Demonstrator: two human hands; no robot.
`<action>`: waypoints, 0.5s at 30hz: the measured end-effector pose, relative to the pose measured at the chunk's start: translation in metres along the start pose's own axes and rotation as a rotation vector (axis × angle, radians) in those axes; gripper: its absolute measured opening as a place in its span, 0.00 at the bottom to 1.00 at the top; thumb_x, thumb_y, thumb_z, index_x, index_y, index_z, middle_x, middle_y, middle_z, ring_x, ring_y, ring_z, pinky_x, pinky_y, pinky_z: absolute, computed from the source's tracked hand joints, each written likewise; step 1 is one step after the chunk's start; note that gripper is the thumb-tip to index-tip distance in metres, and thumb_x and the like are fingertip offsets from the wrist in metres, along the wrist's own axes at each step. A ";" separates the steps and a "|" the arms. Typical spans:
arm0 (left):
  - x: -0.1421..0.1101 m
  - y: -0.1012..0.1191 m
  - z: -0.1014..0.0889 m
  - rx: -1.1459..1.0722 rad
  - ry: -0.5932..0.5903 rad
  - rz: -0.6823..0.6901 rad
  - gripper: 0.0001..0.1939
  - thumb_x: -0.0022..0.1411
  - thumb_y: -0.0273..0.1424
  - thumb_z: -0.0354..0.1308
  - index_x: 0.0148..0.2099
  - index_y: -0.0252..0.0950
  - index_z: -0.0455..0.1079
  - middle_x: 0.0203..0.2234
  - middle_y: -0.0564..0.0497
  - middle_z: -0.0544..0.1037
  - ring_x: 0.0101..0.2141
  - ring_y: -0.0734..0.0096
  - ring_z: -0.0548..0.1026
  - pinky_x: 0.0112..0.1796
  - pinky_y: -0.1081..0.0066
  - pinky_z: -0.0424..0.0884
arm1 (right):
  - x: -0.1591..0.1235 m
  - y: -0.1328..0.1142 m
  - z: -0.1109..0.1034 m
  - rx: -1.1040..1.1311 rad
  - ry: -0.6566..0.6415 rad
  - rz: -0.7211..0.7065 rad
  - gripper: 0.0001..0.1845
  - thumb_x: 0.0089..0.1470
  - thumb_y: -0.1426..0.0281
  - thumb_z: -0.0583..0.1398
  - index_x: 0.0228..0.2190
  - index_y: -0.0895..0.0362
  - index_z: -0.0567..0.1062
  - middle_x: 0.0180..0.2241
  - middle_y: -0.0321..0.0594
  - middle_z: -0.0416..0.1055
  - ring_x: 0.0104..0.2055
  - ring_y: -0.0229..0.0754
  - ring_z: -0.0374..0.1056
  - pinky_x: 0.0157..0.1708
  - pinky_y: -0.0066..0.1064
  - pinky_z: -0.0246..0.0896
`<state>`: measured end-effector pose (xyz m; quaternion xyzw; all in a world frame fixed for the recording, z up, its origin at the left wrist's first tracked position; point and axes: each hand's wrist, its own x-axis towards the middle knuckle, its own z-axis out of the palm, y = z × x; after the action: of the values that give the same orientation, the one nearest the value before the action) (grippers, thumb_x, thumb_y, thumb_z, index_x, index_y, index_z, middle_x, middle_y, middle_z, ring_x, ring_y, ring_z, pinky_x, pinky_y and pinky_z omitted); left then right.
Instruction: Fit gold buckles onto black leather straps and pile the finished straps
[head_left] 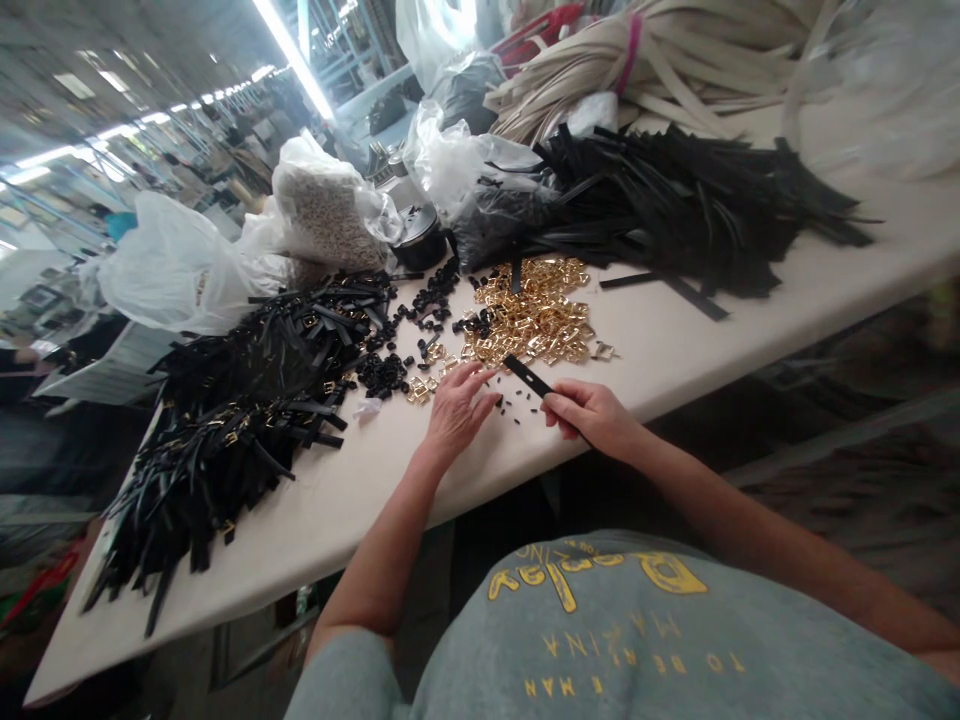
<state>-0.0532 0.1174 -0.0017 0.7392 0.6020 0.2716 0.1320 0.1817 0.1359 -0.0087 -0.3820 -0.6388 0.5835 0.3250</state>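
Note:
Between thumb and fingers, my right hand (589,412) grips a black strap (529,376) with a small slot cut near its far end. My left hand (459,405) is over the table with its fingers apart, at the near edge of a heap of gold buckles (536,315). I see nothing held in it. Several tiny black pieces (516,421) lie scattered on the table between the two hands. Small black loops (382,375) are piled to the left of my left hand.
Black straps with gold buckles (277,350) cover the table's left side. Loose black straps (675,200) are heaped at the back right, before a bundle of beige strips (652,50). Plastic bags (322,200) and a round black container (418,238) stand behind. The table edge (360,560) runs nearest me.

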 end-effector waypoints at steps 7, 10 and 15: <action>0.063 0.009 0.028 0.302 -0.199 0.152 0.23 0.62 0.44 0.59 0.59 0.46 0.71 0.63 0.44 0.65 0.64 0.47 0.57 0.62 0.46 0.49 | 0.006 0.005 0.000 0.107 0.046 0.003 0.20 0.55 0.53 0.60 0.28 0.58 0.72 0.23 0.35 0.71 0.19 0.31 0.62 0.19 0.24 0.59; 0.085 0.019 0.040 0.331 -0.195 0.142 0.28 0.61 0.48 0.59 0.61 0.47 0.67 0.65 0.43 0.62 0.64 0.45 0.56 0.61 0.43 0.49 | 0.004 0.005 0.002 0.097 0.056 -0.015 0.18 0.56 0.54 0.60 0.28 0.58 0.72 0.23 0.34 0.71 0.19 0.31 0.62 0.21 0.24 0.60; 0.119 0.049 0.069 0.315 -0.089 0.274 0.33 0.59 0.51 0.60 0.64 0.46 0.64 0.67 0.43 0.58 0.66 0.43 0.51 0.62 0.41 0.44 | -0.003 0.007 0.001 0.165 0.136 -0.076 0.19 0.57 0.54 0.59 0.26 0.57 0.71 0.21 0.33 0.69 0.19 0.31 0.62 0.22 0.25 0.60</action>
<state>0.0406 0.2296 -0.0039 0.8369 0.5245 0.1564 0.0033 0.1827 0.1331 -0.0161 -0.3682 -0.5789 0.5942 0.4198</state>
